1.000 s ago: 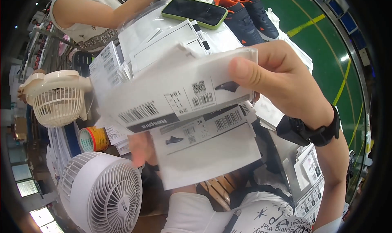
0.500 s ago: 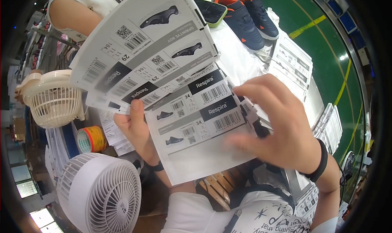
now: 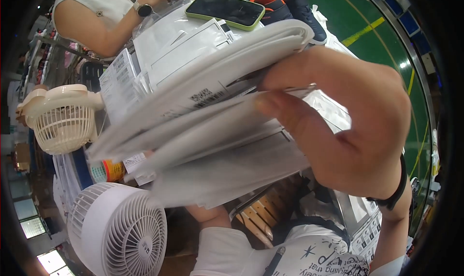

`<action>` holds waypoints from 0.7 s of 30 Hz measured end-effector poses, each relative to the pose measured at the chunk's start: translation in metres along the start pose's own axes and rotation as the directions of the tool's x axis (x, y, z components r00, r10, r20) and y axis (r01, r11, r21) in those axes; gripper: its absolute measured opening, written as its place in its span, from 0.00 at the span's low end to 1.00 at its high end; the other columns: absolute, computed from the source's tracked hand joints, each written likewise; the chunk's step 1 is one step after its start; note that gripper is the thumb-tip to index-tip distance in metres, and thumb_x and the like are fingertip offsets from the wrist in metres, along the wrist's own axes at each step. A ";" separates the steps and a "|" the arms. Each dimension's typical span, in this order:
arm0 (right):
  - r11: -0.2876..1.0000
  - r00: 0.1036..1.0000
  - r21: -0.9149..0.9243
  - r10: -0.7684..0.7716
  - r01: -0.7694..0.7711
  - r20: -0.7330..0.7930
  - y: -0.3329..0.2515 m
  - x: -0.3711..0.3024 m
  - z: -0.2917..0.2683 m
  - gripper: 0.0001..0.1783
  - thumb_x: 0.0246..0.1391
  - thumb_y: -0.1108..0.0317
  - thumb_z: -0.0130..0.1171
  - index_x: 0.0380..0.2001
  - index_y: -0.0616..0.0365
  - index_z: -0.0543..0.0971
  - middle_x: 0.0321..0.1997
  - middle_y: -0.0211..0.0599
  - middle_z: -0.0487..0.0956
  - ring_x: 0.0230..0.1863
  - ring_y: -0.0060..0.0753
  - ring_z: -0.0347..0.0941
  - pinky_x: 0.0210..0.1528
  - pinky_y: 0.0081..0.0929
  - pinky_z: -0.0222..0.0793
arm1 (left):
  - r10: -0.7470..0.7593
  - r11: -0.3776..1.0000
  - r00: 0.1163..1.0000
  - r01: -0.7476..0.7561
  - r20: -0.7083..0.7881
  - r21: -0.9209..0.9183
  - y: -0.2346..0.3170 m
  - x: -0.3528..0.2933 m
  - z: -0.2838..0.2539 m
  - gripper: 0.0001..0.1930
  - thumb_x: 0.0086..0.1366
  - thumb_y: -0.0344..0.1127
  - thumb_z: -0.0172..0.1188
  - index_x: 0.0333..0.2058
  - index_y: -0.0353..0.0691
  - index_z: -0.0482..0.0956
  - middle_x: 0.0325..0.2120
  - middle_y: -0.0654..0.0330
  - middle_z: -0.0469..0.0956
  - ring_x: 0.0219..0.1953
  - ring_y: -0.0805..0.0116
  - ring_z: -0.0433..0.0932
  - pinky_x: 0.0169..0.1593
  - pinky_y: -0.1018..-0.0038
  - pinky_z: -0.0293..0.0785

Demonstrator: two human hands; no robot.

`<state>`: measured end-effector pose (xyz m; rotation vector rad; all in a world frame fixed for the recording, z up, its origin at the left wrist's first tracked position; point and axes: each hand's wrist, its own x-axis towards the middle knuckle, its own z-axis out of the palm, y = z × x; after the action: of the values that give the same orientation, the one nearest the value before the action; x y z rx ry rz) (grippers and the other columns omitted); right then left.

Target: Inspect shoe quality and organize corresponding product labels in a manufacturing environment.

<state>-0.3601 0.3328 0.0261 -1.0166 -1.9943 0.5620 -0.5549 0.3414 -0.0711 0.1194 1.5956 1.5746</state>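
A stack of white printed label sheets (image 3: 227, 145) is bent and fanned across the middle, blurred by motion. My right hand (image 3: 355, 121), with a dark band at the wrist, pinches the right edge of the sheets between thumb and fingers. The upper sheets curl over above that hand, and gaps show between layers. Behind the sheets' lower left part, my left hand is almost wholly hidden; its forearm (image 3: 209, 215) shows underneath. Whether its fingers grip the stack cannot be seen.
A phone in a green case (image 3: 226, 11) lies on plastic-wrapped sheets, beside dark blue shoes with orange lining (image 3: 282, 10). A white fan (image 3: 118, 230), a cream fan (image 3: 65, 119) and a tape roll (image 3: 112, 170) stand left. Another person's arm (image 3: 118, 31) is at the far left.
The sheets have swung from lying face-up to bent and edge-on. My right hand has moved up and closed on their right edge. My left thumb has gone out of sight; phone and paper stacks are uncovered.
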 end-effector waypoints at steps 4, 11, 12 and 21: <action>0.960 0.992 -0.280 -0.050 0.017 -0.112 0.001 -0.027 0.002 0.17 0.40 0.80 0.72 0.35 0.64 0.76 0.30 0.36 0.80 0.30 0.29 0.78 0.37 0.24 0.71 | 0.578 0.235 -0.173 -0.901 0.798 -0.366 0.006 0.073 -0.035 0.16 0.55 0.41 0.67 0.39 0.38 0.81 0.37 0.51 0.84 0.44 0.60 0.82 0.63 0.61 0.62; 0.997 0.997 -0.013 0.071 -0.071 -0.044 0.018 -0.021 0.003 0.14 0.39 0.78 0.71 0.32 0.64 0.79 0.26 0.35 0.78 0.27 0.27 0.75 0.31 0.21 0.69 | 0.595 0.342 -0.112 -0.861 0.796 -0.377 -0.005 0.068 -0.019 0.43 0.44 0.77 0.51 0.35 0.36 0.82 0.35 0.49 0.84 0.43 0.57 0.80 0.66 0.60 0.53; 1.000 1.000 0.003 0.021 -0.021 -0.005 0.020 -0.019 0.004 0.13 0.38 0.78 0.71 0.30 0.63 0.80 0.25 0.35 0.78 0.26 0.28 0.74 0.31 0.21 0.68 | 0.595 0.355 -0.123 -0.846 0.794 -0.398 -0.004 0.070 -0.020 0.50 0.39 0.84 0.45 0.35 0.35 0.82 0.35 0.48 0.84 0.43 0.57 0.79 0.66 0.60 0.52; 0.985 0.990 0.099 0.144 -0.142 -0.008 0.004 -0.014 0.007 0.07 0.43 0.83 0.63 0.28 0.64 0.78 0.26 0.31 0.77 0.29 0.21 0.72 0.34 0.20 0.67 | 0.553 0.352 -0.286 -0.771 0.783 -0.530 -0.005 0.076 -0.016 0.52 0.44 0.85 0.53 0.39 0.32 0.81 0.36 0.50 0.83 0.38 0.66 0.77 0.61 0.66 0.59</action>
<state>-0.3592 0.3233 0.0131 -1.1058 -1.8714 0.7211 -0.6091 0.3745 -0.1153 2.1391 0.4410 1.4272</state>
